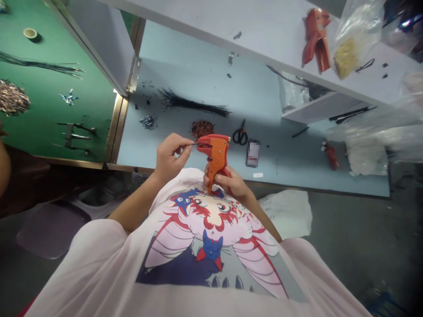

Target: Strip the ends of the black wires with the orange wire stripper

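Observation:
My right hand is wrapped round the handles of an orange and red wire stripper, held upright close to my shirt. At the tool's jaws, my left hand pinches a thin dark wire between thumb and fingertips. The wire's end reaches into the jaws, where it is hidden. Just beyond the tool lies a pile of copper-coloured bits. Behind that, a bundle of black wires stretches across the blue table.
Black scissors and a phone lie right of the tool. Small blue-tipped parts are at the left. A shelf above holds another red tool and plastic bags. A green table with more wires adjoins at the left.

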Tool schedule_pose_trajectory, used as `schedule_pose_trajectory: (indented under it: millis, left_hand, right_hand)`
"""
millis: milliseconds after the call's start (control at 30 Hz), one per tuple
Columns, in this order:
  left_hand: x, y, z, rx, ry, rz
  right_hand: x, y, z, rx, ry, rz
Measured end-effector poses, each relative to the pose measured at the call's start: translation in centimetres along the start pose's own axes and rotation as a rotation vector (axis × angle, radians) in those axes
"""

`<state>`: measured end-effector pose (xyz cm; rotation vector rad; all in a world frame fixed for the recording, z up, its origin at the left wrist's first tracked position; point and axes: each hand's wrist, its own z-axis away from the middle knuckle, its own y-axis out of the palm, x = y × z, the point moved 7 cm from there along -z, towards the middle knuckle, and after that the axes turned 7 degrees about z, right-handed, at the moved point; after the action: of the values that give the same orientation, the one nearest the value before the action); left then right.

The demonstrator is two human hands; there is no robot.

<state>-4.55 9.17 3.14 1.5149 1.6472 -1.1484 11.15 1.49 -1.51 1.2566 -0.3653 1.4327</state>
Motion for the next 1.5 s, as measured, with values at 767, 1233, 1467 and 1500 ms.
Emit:
schedule_pose_trajectory:
  millis: [767, 1233, 1467, 1500]
  left_hand:
    - [0.0, 0.2, 0.1, 0.024, -0.02, -0.016]
    - [0.1, 0.4, 0.1, 0.038, -0.042, -0.014]
    - [0.6, 0.7, 0.6, 0.06, -0.094, -0.034]
    - [0.7, 0.8, 0.6, 0.065, -0.101, -0.035]
  right_hand:
    - [-0.5, 0.0, -0.5, -0.003, 0.011, 0.014]
    - [-0.5, 0.3, -0.7, -0.02, 0.012, -0.01]
    - [-1.1, 0.2, -0.8, -0.022, 0.07, -0.051]
    - [-1.1, 0.2, -0.8, -0.028, 0.065, -0.04]
